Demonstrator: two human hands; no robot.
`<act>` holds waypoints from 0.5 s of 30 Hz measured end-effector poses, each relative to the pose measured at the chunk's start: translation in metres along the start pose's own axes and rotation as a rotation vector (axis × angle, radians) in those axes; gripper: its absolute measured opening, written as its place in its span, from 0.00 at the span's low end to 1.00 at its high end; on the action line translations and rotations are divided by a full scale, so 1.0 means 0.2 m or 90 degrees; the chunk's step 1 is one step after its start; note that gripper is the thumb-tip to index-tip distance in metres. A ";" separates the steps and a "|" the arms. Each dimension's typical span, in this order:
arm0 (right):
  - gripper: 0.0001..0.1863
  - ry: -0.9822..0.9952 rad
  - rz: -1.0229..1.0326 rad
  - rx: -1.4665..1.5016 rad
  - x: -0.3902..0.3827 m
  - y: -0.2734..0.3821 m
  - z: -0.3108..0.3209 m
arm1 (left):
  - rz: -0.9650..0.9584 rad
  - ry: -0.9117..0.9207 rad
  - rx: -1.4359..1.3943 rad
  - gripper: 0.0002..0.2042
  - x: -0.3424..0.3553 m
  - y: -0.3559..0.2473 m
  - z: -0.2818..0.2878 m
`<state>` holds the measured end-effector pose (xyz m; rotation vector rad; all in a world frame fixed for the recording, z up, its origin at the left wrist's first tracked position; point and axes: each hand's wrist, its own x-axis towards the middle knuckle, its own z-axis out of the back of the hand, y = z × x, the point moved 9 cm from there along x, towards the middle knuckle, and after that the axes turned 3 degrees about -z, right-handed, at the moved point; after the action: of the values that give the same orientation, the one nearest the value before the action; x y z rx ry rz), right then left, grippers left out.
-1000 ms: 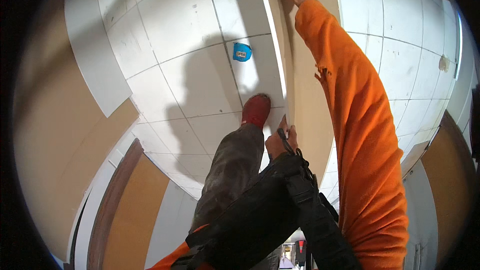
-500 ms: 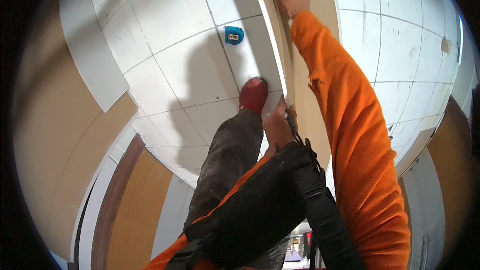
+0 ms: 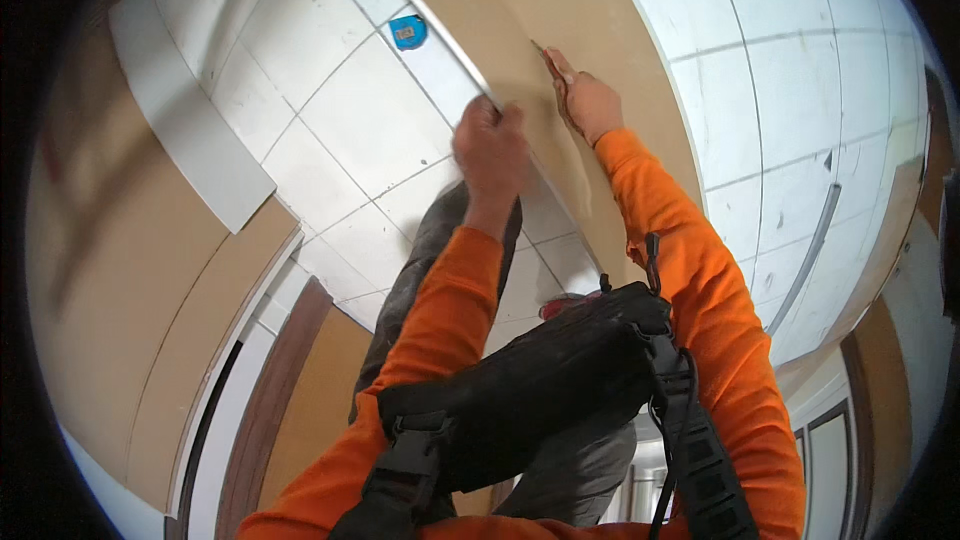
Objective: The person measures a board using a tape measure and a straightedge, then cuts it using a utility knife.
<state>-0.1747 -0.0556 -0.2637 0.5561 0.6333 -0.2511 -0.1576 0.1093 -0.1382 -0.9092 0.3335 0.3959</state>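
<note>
A long beige-brown board (image 3: 560, 0) with a pale edge runs lengthwise in front of me. My left hand (image 3: 490, 152), slightly blurred, is closed over the board's left edge. My right hand (image 3: 590, 105) rests low over the board's face. Its fingers close round a slim tool with a narrow tip (image 3: 541, 52), pointing away from me; most of it is hidden, so its exact kind is unclear. On the tiles left of the board lies a blue tape measure (image 3: 408, 33), apart from both hands.
Brown boards (image 3: 110, 310) and a pale strip (image 3: 195, 130) stand along the left. White floor tiles (image 3: 345, 120) show on both sides of the board. A thin grey strip (image 3: 808, 255) lies at the right. A black bag (image 3: 530, 395) hangs at my front.
My left hand has moved forward along the board's edge, and my right hand has come back nearer with the tool. The board now shows more of its face and slants to the left.
</note>
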 end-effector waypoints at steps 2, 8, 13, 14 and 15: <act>0.26 -0.023 -0.008 0.000 -0.12 -0.17 -0.10 | -0.008 0.057 -0.091 0.08 -0.05 -0.05 -0.04; 0.27 -0.028 0.008 0.002 -0.46 -0.32 -0.19 | 0.181 0.215 -0.101 0.13 -0.71 0.26 -0.28; 0.27 -0.060 -0.006 0.033 -0.65 -0.49 -0.25 | 0.330 0.331 -0.152 0.18 -1.44 0.52 -0.58; 0.26 -0.076 -0.014 0.032 -0.69 -0.55 -0.27 | 0.357 0.357 -0.126 0.18 -1.55 0.54 -0.63; 0.26 -0.079 -0.016 0.030 -0.73 -0.62 -0.29 | 0.310 0.356 -0.113 0.18 -1.60 0.53 -0.68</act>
<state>-0.3657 -0.1180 -0.2629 0.5739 0.5155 -0.3225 -0.5032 -0.0032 -0.1471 -1.1043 1.0578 0.6218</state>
